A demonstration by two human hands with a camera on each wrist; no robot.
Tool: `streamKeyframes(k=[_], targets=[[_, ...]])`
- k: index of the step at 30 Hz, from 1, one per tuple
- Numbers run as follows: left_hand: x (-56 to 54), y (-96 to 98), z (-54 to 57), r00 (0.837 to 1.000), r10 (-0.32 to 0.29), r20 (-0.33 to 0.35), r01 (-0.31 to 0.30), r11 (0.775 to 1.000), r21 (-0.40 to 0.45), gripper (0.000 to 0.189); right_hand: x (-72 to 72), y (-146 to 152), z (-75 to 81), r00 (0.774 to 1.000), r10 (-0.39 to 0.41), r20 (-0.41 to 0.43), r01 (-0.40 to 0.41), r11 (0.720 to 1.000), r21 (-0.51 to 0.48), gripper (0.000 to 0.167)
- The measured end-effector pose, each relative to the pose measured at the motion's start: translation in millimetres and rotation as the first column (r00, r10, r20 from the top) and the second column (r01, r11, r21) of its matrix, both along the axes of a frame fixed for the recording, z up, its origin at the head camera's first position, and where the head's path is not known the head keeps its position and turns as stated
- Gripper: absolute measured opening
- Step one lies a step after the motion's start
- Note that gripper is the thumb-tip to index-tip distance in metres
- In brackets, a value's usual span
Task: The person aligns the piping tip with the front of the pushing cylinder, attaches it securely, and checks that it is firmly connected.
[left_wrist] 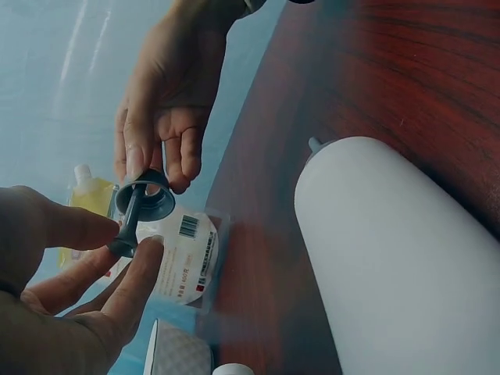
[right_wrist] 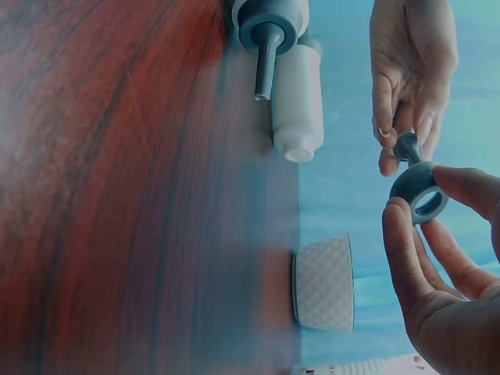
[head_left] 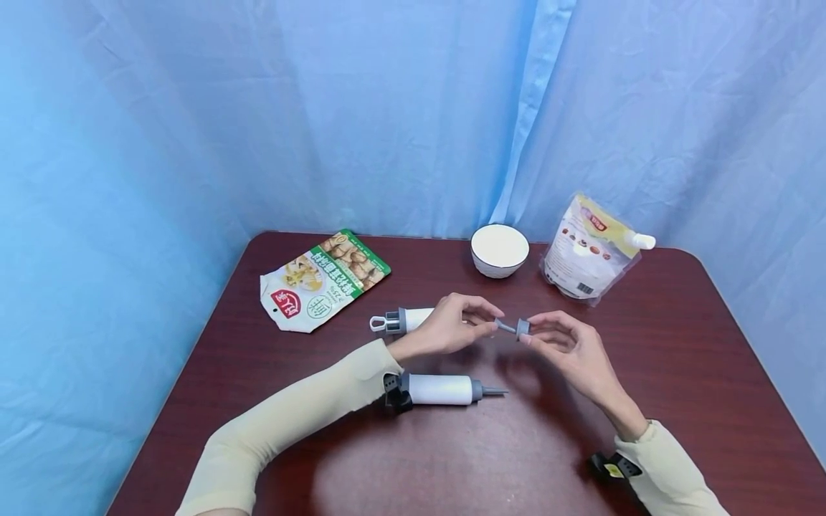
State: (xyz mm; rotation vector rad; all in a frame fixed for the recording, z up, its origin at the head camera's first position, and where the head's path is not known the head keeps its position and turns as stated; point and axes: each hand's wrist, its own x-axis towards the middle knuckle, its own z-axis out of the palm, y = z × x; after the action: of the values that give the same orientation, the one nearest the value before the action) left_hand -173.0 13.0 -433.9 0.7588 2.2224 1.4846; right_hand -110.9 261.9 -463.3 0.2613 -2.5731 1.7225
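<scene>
My left hand (head_left: pixel 445 326) pinches the wide end of a small grey nozzle (left_wrist: pixel 133 215) between thumb and fingertips. Opposite it, my right hand (head_left: pixel 577 351) holds a grey ring-shaped cap (right_wrist: pixel 418 190) by its rim, thumb on one side and fingers on the other. Nozzle and cap overlap in line between the two hands, raised over the table. Behind the left hand lies a white cylinder (head_left: pixel 416 317) with a grey end and a loop handle, partly covered by that hand. Nearer me, beside the left wrist, lies a second white cylinder (head_left: pixel 441 389) with a grey nozzle fitted.
A white bowl (head_left: pixel 495 271) stands at the table's back edge. Right of it is an upright spouted pouch (head_left: pixel 581 251) with a white cap. At the back left lies a green and white food packet (head_left: pixel 323 283). Blue curtains (head_left: pixel 387 107) hang behind the dark red table (head_left: pixel 413 466).
</scene>
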Motion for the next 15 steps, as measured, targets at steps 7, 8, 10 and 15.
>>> streamKeyframes(k=[7, 8, 10, 15], targets=[[1.7, -5.2, -3.6, 1.000, 0.010, -0.001, -0.010, 1.000, 0.003, 0.023, -0.4, -3.5, -0.3, 1.000, 0.019, 0.007, -0.019, 1.000, -0.017, 0.031], [1.9, -5.5, -3.9, 1.000, 0.014, -0.003, -0.014, 1.000, 0.003, 0.023, -0.7, -4.2, -0.5, 1.000, 0.023, 0.008, -0.023, 0.999, -0.023, 0.031], [1.9, -6.1, -5.4, 1.000, 0.023, -0.006, -0.023, 1.000, 0.005, 0.023, -1.0, -5.5, -0.7, 1.000, 0.027, 0.009, -0.027, 0.999, -0.031, 0.031], [2.2, -9.3, -8.9, 0.999, 0.046, 0.010, -0.047, 0.999, 0.010, 0.023, -2.0, -9.1, -0.3, 0.999, 0.031, 0.013, -0.031, 0.999, -0.033, 0.031]])
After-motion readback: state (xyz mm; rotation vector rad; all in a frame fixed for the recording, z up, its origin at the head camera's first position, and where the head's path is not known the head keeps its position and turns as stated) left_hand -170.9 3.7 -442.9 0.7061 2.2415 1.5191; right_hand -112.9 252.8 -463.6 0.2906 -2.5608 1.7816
